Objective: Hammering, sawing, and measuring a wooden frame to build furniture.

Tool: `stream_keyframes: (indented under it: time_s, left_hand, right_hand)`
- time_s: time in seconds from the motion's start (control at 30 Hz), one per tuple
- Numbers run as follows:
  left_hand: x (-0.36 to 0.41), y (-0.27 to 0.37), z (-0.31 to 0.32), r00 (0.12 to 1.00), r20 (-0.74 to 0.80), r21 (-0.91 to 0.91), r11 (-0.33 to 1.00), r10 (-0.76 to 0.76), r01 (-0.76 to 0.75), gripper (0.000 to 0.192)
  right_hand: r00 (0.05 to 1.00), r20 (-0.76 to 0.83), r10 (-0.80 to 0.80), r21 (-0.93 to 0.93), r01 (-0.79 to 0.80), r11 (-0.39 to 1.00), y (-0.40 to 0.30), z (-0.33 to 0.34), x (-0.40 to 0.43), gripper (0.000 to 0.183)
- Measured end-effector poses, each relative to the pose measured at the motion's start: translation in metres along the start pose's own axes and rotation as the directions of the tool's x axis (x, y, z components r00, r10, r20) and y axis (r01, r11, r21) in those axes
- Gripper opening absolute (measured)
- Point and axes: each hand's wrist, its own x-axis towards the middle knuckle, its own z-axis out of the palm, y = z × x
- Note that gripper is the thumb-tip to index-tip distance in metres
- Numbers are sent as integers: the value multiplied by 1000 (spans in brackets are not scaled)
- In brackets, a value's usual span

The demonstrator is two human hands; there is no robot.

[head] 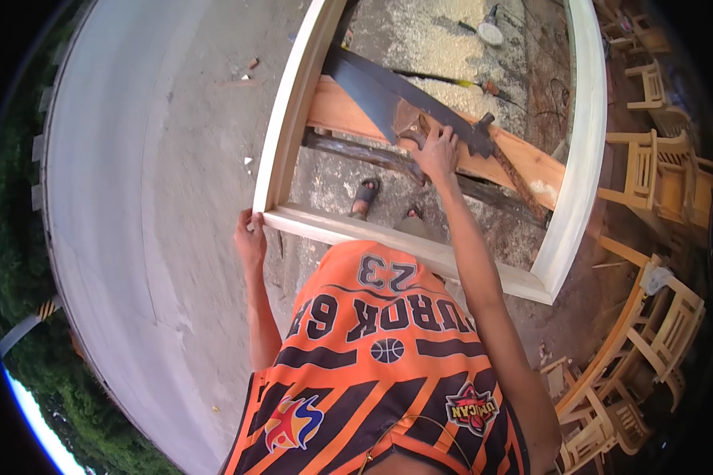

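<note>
A pale wooden frame (392,236) lies before me, its near rail close against my waist. My left hand (251,237) grips the frame's near left corner. Inside the frame, a reddish wooden plank (347,110) crosses from side to side. A handsaw (386,89) lies over it, its blade pointing to the upper left. My right hand (441,151) is on the saw's wooden handle (413,135); its fingertips are partly hidden, so how firmly they hold is unclear. Right of that hand, a hammer (484,135) with a rusty handle rests on the plank.
A dark rough beam (362,153) runs below the plank. Beyond lie sawdust (439,53), an angle grinder (490,29) and cables on the ground. Unfinished wooden chairs (644,163) stand along the right. Concrete paving (196,130) spreads on the left. My sandalled feet (366,193) show through the frame.
</note>
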Motion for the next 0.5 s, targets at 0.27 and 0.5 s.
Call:
stream_keyframes:
  time_s: [0.27,0.5]
  left_hand:
    - [-18,-30,6,994,-65,-47,994,91,-95,36]
    - [33,-32,-25,960,172,3,974,222,-226,36]
  right_hand:
    - [893,101,438,573,-412,708,16,-45,-67,68]
    - [808,-369,458,690,-92,718,50,-125,-168,57]
